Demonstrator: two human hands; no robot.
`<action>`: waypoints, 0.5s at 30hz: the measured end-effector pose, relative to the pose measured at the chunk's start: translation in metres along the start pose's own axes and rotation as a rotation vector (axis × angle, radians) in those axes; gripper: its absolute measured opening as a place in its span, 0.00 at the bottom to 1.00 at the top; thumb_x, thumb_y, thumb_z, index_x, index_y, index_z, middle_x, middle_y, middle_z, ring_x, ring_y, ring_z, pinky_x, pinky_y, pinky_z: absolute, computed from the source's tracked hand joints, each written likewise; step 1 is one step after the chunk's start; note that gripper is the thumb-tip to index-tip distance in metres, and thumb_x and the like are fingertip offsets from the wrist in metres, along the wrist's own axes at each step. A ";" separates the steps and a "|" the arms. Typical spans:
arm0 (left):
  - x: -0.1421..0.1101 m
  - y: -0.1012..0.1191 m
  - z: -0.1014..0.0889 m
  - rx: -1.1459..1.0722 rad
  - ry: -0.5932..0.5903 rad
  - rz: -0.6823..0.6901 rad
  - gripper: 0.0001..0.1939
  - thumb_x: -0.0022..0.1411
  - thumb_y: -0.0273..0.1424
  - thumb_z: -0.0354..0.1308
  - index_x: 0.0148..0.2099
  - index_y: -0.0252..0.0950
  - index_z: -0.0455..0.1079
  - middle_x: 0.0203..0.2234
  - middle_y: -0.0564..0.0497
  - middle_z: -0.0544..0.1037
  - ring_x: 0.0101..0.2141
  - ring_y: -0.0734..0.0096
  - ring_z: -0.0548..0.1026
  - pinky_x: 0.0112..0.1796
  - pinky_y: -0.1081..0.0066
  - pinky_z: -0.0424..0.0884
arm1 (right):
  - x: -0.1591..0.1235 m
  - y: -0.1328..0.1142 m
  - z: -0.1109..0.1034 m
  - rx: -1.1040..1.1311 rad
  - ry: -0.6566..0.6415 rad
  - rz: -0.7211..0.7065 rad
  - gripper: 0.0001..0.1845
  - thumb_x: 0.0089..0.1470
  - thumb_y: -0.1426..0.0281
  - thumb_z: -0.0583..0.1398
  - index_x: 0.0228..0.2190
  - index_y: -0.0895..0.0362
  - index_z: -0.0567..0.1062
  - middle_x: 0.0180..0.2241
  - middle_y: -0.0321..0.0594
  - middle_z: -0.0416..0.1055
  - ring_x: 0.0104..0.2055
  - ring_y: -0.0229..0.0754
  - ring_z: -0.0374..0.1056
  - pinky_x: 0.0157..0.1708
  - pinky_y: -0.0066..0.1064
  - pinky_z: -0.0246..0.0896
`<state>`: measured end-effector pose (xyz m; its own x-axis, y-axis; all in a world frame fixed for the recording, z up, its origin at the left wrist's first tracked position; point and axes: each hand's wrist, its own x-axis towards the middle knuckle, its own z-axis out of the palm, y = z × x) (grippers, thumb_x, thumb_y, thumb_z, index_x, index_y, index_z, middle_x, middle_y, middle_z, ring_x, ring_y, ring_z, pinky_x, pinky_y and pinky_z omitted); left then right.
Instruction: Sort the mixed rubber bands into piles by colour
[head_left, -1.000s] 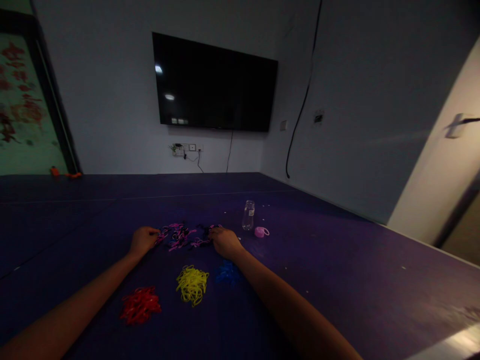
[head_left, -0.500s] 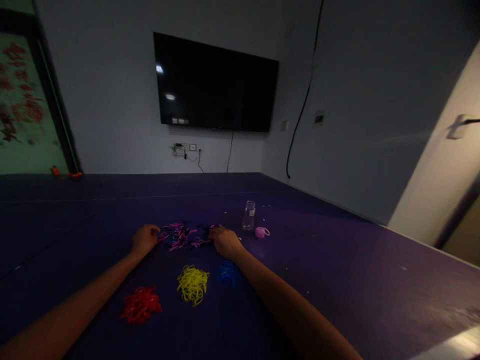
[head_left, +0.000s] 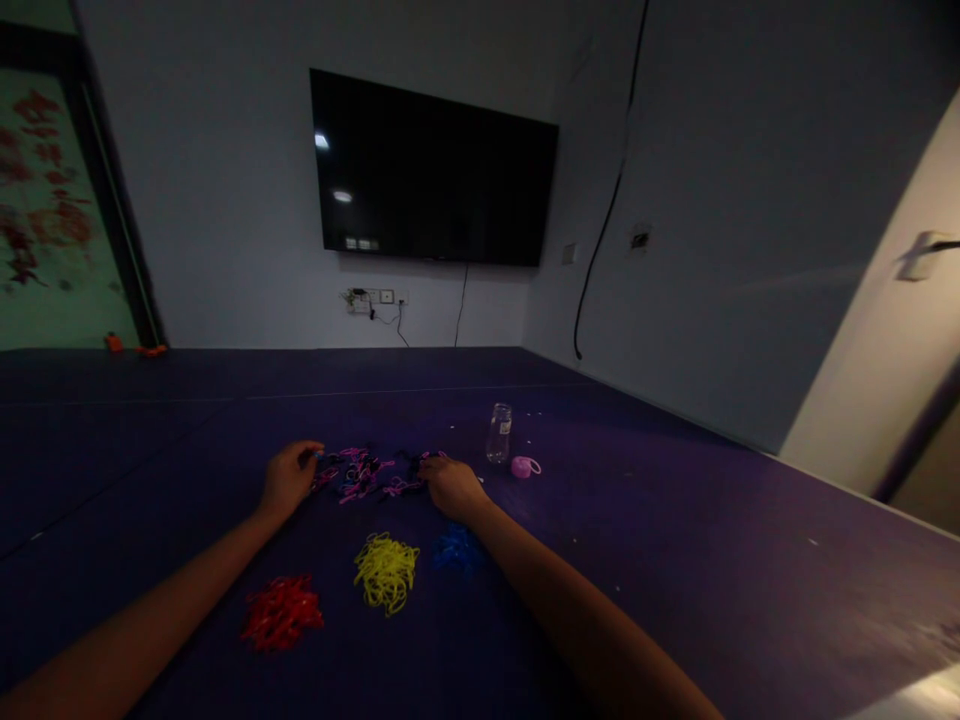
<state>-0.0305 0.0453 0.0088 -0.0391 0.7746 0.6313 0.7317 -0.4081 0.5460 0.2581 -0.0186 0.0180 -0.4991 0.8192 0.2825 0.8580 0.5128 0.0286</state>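
Small rubber bands in pink, black and a little blue lie in a loose mixed pile (head_left: 360, 475) on the purple surface. At the pile's left end, my left hand (head_left: 290, 477) is raised slightly, thumb and forefinger pinching a small blue rubber band (head_left: 319, 455). My right hand (head_left: 453, 487) rests at the right end, its curled fingertips down among black and pink bands; what they grip, if anything, is hidden. Closer to me sit a red rubber band pile (head_left: 283, 612), a yellow pile (head_left: 385, 572) and a blue pile (head_left: 457, 548), the last beside my right wrist.
A clear bottle (head_left: 499, 434) stands uncapped beyond my right hand, with a pink cap (head_left: 523, 467) with a loop beside it. Tiny white bits dot the purple surface (head_left: 675, 560). A television (head_left: 435, 170) hangs on the far wall, and a black cable (head_left: 600, 255) runs down the right wall.
My left hand has lifted a little from the pile's left edge, and a blue rubber band now shows between its fingertips. My right hand has stayed almost in place.
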 end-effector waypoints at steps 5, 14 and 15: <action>-0.001 0.006 -0.002 -0.169 -0.045 -0.053 0.13 0.53 0.31 0.52 0.39 0.35 0.73 0.35 0.46 0.80 0.38 0.60 0.77 0.42 0.64 0.71 | -0.001 -0.001 -0.002 0.004 0.011 -0.014 0.18 0.54 0.77 0.49 0.41 0.58 0.74 0.48 0.46 0.69 0.49 0.41 0.65 0.51 0.32 0.57; -0.004 0.010 -0.004 -0.503 -0.115 -0.259 0.19 0.53 0.37 0.55 0.46 0.33 0.70 0.27 0.47 0.81 0.32 0.60 0.79 0.33 0.65 0.74 | 0.000 0.001 0.000 0.000 0.002 -0.002 0.18 0.54 0.77 0.49 0.42 0.59 0.74 0.49 0.46 0.69 0.50 0.42 0.64 0.50 0.32 0.58; -0.004 0.010 -0.004 -0.528 -0.110 -0.257 0.19 0.53 0.36 0.55 0.46 0.33 0.70 0.27 0.47 0.81 0.33 0.60 0.79 0.34 0.65 0.74 | 0.000 0.001 0.001 0.000 0.000 -0.002 0.18 0.54 0.77 0.49 0.41 0.59 0.74 0.49 0.46 0.69 0.50 0.42 0.64 0.50 0.33 0.58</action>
<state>-0.0258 0.0360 0.0136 -0.0790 0.9144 0.3970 0.2697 -0.3638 0.8916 0.2584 -0.0182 0.0174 -0.5003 0.8184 0.2827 0.8573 0.5140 0.0293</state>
